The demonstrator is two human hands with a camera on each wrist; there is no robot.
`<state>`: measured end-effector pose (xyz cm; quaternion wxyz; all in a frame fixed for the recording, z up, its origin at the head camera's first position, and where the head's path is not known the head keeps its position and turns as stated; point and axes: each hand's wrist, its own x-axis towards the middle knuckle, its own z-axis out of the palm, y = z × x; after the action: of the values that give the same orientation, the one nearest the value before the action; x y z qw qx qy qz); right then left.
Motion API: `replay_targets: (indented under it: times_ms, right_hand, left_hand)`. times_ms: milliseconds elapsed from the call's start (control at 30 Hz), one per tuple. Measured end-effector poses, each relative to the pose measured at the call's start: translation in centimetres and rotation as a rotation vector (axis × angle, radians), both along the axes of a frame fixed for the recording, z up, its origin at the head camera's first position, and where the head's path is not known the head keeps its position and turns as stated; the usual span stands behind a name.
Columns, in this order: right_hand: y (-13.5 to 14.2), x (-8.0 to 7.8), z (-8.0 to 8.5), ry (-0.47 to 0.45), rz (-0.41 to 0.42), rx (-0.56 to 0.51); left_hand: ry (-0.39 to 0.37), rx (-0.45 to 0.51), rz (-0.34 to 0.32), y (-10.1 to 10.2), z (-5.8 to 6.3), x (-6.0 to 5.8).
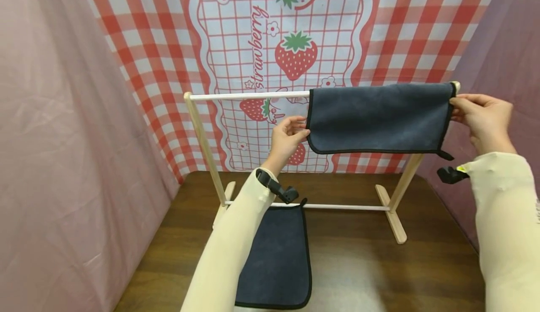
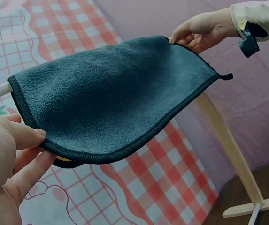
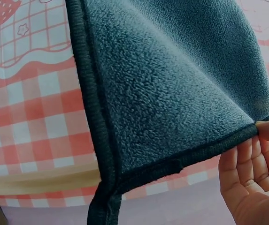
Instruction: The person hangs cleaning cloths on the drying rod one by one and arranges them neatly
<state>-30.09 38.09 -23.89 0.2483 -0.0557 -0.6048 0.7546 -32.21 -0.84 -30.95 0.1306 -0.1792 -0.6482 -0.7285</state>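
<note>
A dark blue-grey towel (image 1: pixel 379 119) with black edging hangs folded over the top bar of a wooden rack, covering the bar's right part. My left hand (image 1: pixel 284 140) pinches its left edge near the lower corner, thumb in front and fingers behind, as the left wrist view shows. At the opposite edge, close under the bar, my right hand (image 1: pixel 485 119) pinches the border between thumb and fingers. A small black loop (image 3: pixel 103 206) dangles from the towel's lower right corner. In the left wrist view, a bit of yellow shows under the towel (image 2: pixel 101 103) near my left fingertips.
The rack's white top bar (image 1: pixel 253 95) is bare on the left; its wooden feet (image 1: pixel 392 216) stand on the brown table (image 1: pixel 350 265). A second dark towel (image 1: pixel 278 260) lies flat in front, partly behind my left sleeve. A strawberry-print checked cloth (image 1: pixel 143 35) hangs behind, pink curtains (image 1: pixel 63 138) beside.
</note>
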Motion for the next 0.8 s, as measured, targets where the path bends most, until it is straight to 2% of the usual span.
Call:
replay_targets:
  times_ms: [300, 533, 800]
  right_hand:
    - [0.11, 0.1, -0.32, -0.017, -0.009, 0.018]
    - [0.22, 0.25, -0.59, 0.009, 0.035, -0.01]
    - [0.21, 0.41, -0.3, -0.003, 0.06, 0.02]
  left_hand:
    - [0.023, -0.029, 0.012, 0.19, -0.02, 0.28]
    - [0.013, -0.044, 0.01, 0.24, 0.1, 0.42]
    - [-0.008, -0.033, -0.017, 0.37, 0.64, 0.77]
